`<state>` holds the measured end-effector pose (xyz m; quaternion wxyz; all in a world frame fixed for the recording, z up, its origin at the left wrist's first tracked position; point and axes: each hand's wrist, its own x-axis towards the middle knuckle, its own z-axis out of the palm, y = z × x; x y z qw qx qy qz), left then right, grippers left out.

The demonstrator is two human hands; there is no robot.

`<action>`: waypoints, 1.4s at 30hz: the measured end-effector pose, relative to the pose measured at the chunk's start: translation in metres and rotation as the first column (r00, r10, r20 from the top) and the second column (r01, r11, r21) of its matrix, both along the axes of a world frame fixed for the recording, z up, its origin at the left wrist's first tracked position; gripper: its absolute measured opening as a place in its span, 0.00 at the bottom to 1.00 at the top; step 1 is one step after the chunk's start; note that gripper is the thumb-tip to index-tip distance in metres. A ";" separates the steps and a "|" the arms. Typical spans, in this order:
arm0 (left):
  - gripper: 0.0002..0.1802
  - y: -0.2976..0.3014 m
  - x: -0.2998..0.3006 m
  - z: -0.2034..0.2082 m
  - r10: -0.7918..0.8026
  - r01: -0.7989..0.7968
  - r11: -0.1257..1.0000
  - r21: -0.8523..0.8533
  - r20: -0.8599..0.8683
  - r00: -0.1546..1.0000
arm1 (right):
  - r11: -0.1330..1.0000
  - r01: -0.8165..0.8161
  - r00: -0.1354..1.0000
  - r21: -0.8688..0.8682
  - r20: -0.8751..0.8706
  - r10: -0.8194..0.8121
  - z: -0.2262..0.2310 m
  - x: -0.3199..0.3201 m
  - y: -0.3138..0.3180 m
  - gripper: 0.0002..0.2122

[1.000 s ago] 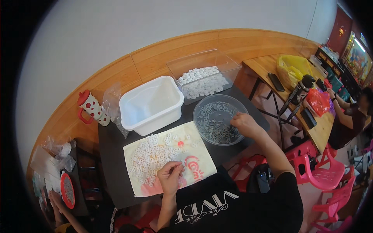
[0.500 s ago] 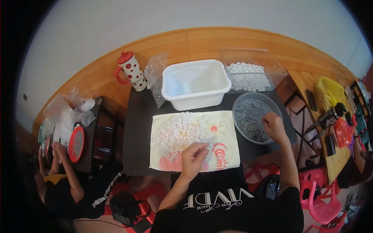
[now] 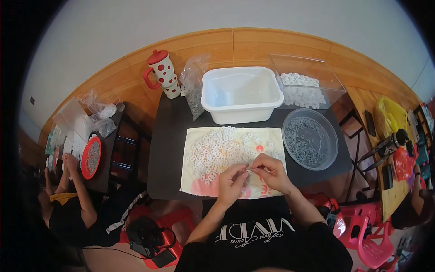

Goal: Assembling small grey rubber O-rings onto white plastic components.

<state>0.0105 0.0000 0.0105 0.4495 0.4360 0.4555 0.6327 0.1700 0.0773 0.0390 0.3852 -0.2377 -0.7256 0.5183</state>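
Observation:
Over the cream cloth, my two hands meet fingertip to fingertip. My left hand is closed in a pinch on a small white plastic piece. From the right, my right hand pinches against it; whatever its fingers hold is too small to make out. Many small white two-holed plastic pieces lie spread on the cloth, mostly left of and beyond my hands. To the right stands a round clear tub with many thin grey screw-like parts inside.
Beyond the cloth are a white basin, a clear box with white pieces, a bag of grey parts and a red-dotted tumbler. At left, another person's hands work beside a red tray. A wooden table stands right.
My right hand has moved left from the tub of grey parts to meet my left hand over the cloth. The whole view has shifted slightly.

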 end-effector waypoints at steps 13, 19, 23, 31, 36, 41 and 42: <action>0.14 0.001 -0.004 -0.007 0.004 0.000 0.997 0.079 -0.058 0.998 | 0.999 0.013 0.998 -0.043 0.059 -0.011 0.009 -0.009 -0.001 0.07; 0.13 0.000 -0.004 0.000 -0.016 0.017 0.998 0.060 -0.016 1.000 | 0.999 0.023 0.999 -0.035 0.036 -0.022 0.006 -0.011 0.000 0.07; 0.14 -0.001 -0.004 -0.002 -0.003 0.004 0.998 0.070 -0.019 1.000 | 0.998 0.017 0.998 0.062 0.053 -0.020 0.006 -0.011 0.001 0.07; 0.13 -0.002 -0.001 0.001 0.041 -0.037 0.994 0.105 -0.040 0.998 | 0.951 0.029 0.997 0.309 0.063 -0.051 0.011 -0.018 0.000 0.09; 0.12 -0.003 -0.001 -0.004 0.069 -0.067 0.993 0.094 -0.024 0.997 | 0.962 0.027 0.997 0.272 0.060 -0.045 0.005 -0.017 -0.003 0.08; 0.13 -0.002 -0.002 -0.005 0.059 -0.058 0.993 0.099 -0.015 0.998 | 0.968 0.018 0.997 0.252 0.074 -0.038 0.010 -0.014 -0.003 0.07; 0.13 -0.002 -0.001 -0.005 0.053 -0.051 0.994 0.093 -0.015 0.998 | 0.987 0.039 0.997 0.156 0.063 -0.050 0.013 -0.011 -0.003 0.07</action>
